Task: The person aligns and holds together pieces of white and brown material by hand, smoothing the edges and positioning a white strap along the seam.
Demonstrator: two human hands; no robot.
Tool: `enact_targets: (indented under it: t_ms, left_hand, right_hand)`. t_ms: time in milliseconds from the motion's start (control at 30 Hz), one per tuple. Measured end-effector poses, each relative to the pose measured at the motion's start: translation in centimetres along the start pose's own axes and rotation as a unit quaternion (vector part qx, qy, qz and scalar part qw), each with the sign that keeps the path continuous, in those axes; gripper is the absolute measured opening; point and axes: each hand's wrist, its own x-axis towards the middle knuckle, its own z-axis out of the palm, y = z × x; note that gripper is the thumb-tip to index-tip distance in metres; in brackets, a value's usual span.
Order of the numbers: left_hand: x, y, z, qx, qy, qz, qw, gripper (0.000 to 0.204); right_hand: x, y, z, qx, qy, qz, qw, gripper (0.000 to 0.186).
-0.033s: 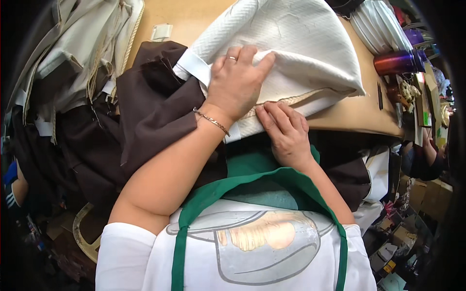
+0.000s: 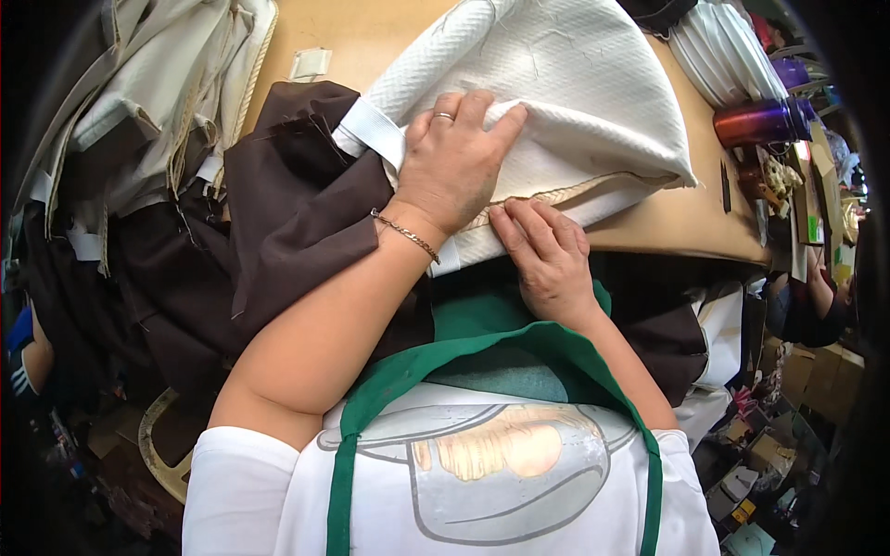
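Observation:
A large piece of white quilted fabric [image 2: 593, 69] lies folded over the table edge, with a tan braided seam [image 2: 612, 184] along its near side. My left hand [image 2: 450, 162], wearing a ring and a bracelet, presses into a fold of it with bent fingers, its thumb hidden. Just to the right and nearer me, my right hand [image 2: 550, 255] has its fingers closed over the seamed edge; its thumb is mostly out of sight. Dark brown cloth [image 2: 306, 222] joins the white fabric at the left, beside a white strip [image 2: 374, 130], and passes under my left forearm.
More white and brown fabric pieces [image 2: 139, 102] hang over the table [image 2: 389, 23] at the left. A small pale square [image 2: 311, 64] lies beyond. At right stand a purple-orange tumbler [image 2: 756, 121] and a white pleated item [image 2: 723, 56]. Boxes [image 2: 834, 380] and other people's arms show at the sides.

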Motion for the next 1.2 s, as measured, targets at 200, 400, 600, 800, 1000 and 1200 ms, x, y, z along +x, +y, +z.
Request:
enact_targets:
  t_ms: [200,400,600,800,1000,1200]
  left_hand:
    - [0.1,-0.5,0.2,-0.042,0.059,0.025,0.997,0.030]
    - [0.5,-0.7,-0.2,-0.029,0.008,0.012,0.999,0.019]
    - [0.6,-0.9,-0.4,-0.026,0.026,0.017,0.999,0.015]
    - [0.3,-2.1,-0.6,-0.250,0.119,0.003,0.961,0.023]
    - [-3.0,-2.4,-4.7,-0.215,-0.036,0.055,0.974,0.021]
    - [-5.0,-2.9,-5.0,0.053,-0.239,0.064,0.968,0.057]
  right_hand:
    - [-0.1,0.1,-0.2,-0.020,-0.013,-0.002,1.000,0.041]
    - [0.4,-0.4,-0.9,-0.037,-0.075,0.007,0.996,0.047]
    - [1.5,-1.2,-1.6,-0.045,-0.130,0.018,0.990,0.054]
    - [2.5,-2.1,-2.1,-0.039,-0.182,0.030,0.982,0.062]
    - [1.5,-1.1,-0.6,-0.021,-0.073,0.002,0.997,0.050]
    - [1.5,-2.2,-0.9,0.010,-0.040,-0.063,0.997,0.039]
